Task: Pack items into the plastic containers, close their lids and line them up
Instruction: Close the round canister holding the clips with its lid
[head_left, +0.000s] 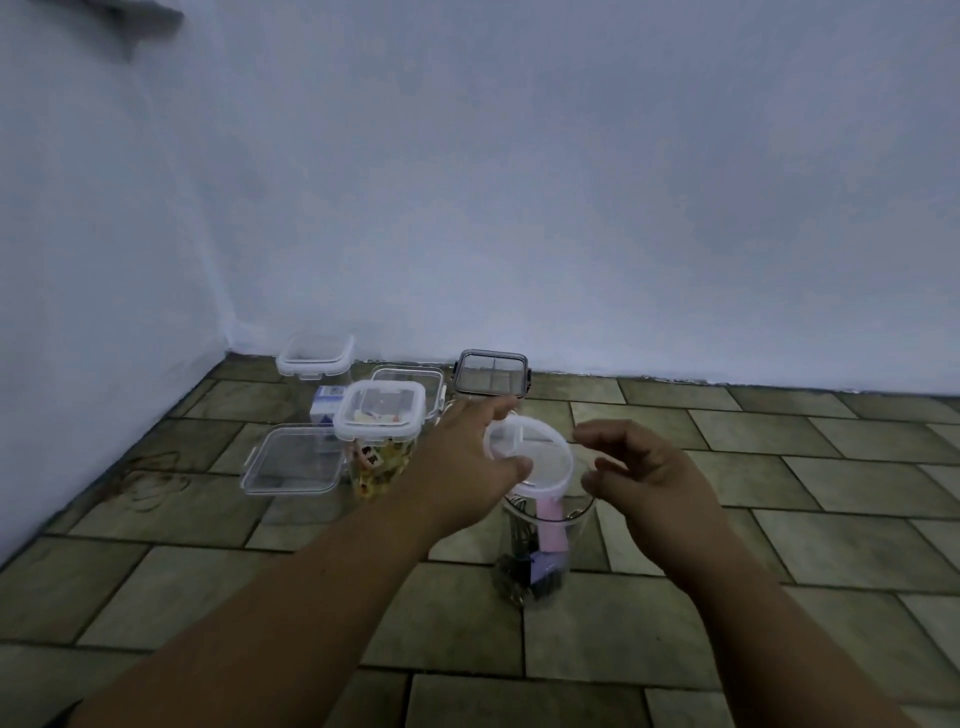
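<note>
A tall round clear container (540, 551) stands on the tiled floor, holding black binder clips and a pink item. Its round white-rimmed lid (535, 460) is tilted above the container's mouth, pinched at its left edge by my left hand (467, 462). My right hand (644, 467) hovers just right of the lid, fingers curled and apart, touching nothing that I can see. To the left, a square container (382, 441) with colourful small items has its lid on.
A low clear square container (293, 460) sits at the left. Behind stand a tall white-lidded container (316, 356), a dark-rimmed one (492, 373), another clear one (410, 382) and a small blue-white box (327, 404). The wall is close behind.
</note>
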